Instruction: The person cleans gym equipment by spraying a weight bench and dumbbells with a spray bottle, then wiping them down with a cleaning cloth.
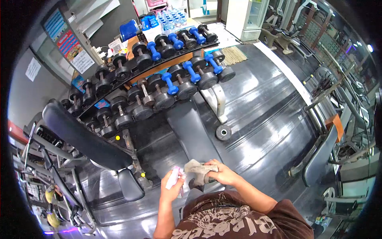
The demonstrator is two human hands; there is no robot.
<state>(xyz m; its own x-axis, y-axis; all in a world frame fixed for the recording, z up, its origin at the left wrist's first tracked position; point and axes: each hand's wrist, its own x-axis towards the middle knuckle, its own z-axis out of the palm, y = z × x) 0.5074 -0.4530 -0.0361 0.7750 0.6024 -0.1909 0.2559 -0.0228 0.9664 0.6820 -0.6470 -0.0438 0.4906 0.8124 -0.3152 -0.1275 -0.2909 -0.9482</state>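
Observation:
A pink and white bottle point(173, 178) is gripped in my left hand point(171, 188), upper end tilted toward the cloth. My right hand point(223, 173) pinches a greyish-beige cloth point(201, 168), which hangs down in front of my body. The two hands are apart, close to my shirt. Just beyond them lies a flat black bench point(193, 133). Past the bench stands a two-tier rack point(137, 72) of black and blue dumbbells point(170, 83).
A black inclined bench point(83, 135) stands at the left. A round weight plate point(223, 132) lies on the floor beside a white metal leg point(217, 103). Water bottles point(172, 20) stand behind the rack. Gym machines point(326, 149) line the right side.

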